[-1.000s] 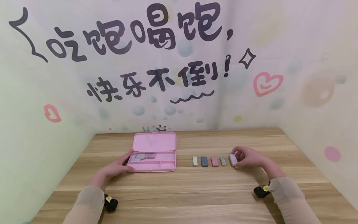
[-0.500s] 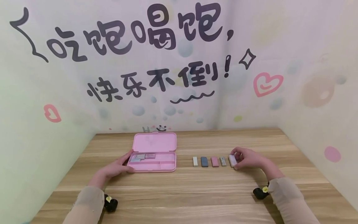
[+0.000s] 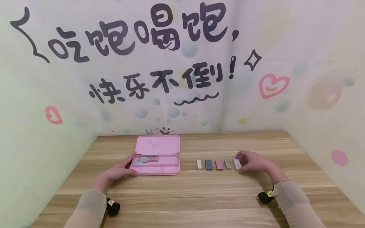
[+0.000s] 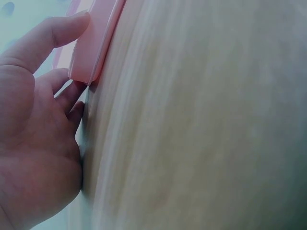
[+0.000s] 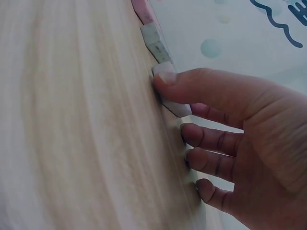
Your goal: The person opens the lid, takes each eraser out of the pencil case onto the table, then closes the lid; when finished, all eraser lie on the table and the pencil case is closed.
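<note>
Since the first frame we see the lilac block (image 3: pixel 236 164) shifted slightly left and toward the bottom of the frame, and the right hand (image 3: pixel 253 161) with it; over the last half second we make out almost no movement. The left hand (image 3: pixel 117 172) and the case (image 3: pixel 148 169) stay where they were.

Right of centre, our right thumb and a finger are clamped on the lilac block; the right wrist view shows the other fingers loosely bent beside it. The block sits at the right end of a row on the table (image 3: pixel 182 199): from the left, the white block (image 3: pixel 199 164), blue block (image 3: pixel 208 165), pink block (image 3: pixel 219 165) and grey block (image 3: pixel 227 164), all apart.

Left of centre, our left hand grips the case's left end, thumb at the near corner, fingers at the far side. The case lies open, its lid (image 3: pixel 157 144) toward the top of the frame. Small pieces (image 3: pixel 142 160) lie at the left of its upper compartment.
</note>
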`<state>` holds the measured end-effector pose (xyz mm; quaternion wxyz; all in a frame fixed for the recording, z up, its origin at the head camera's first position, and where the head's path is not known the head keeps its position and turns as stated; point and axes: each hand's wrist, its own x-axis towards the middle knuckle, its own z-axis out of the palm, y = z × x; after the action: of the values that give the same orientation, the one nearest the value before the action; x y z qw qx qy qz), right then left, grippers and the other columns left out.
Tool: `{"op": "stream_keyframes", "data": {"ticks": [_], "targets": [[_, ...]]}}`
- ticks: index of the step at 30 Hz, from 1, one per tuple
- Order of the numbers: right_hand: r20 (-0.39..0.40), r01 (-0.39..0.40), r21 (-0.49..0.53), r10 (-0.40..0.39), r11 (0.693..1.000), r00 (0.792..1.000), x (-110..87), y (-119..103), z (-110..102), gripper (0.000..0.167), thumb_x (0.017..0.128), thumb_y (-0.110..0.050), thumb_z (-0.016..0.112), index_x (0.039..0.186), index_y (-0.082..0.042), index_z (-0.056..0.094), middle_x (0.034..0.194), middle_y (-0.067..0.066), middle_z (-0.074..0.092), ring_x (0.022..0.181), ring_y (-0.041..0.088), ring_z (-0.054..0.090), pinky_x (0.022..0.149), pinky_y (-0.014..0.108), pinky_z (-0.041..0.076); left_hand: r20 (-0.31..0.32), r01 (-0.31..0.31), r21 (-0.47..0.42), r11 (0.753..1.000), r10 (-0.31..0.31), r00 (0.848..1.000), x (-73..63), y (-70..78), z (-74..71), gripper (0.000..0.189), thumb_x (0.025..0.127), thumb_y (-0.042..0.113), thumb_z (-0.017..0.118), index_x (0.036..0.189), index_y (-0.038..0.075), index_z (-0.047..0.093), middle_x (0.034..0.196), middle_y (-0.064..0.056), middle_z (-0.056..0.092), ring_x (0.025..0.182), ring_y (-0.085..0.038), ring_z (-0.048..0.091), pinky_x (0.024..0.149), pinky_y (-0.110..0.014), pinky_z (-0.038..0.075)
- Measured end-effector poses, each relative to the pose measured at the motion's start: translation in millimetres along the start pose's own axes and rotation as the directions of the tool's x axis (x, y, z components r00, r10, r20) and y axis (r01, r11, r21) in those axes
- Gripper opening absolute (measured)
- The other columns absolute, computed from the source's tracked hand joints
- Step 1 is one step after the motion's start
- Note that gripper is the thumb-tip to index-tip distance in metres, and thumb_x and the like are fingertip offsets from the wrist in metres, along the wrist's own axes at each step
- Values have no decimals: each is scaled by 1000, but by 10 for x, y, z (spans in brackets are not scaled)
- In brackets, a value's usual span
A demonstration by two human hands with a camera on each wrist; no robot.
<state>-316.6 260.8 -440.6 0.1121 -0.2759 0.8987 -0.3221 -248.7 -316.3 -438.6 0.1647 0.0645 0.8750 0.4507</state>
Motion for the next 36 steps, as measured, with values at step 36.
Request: {"op": "stream_keyframes", "data": {"ticks": [36], "targets": [[19,112,-46,-111,993,994,87,-599,187,46,72,-24,84,108,-9,60,92,1,56,65,12,50,58,27,44,1,9,-15,1000,-9,1000,25,-41,-28,102,83,29,75,157,14,7,158,-28,1,141,-48,3,109,-65,5]]}}
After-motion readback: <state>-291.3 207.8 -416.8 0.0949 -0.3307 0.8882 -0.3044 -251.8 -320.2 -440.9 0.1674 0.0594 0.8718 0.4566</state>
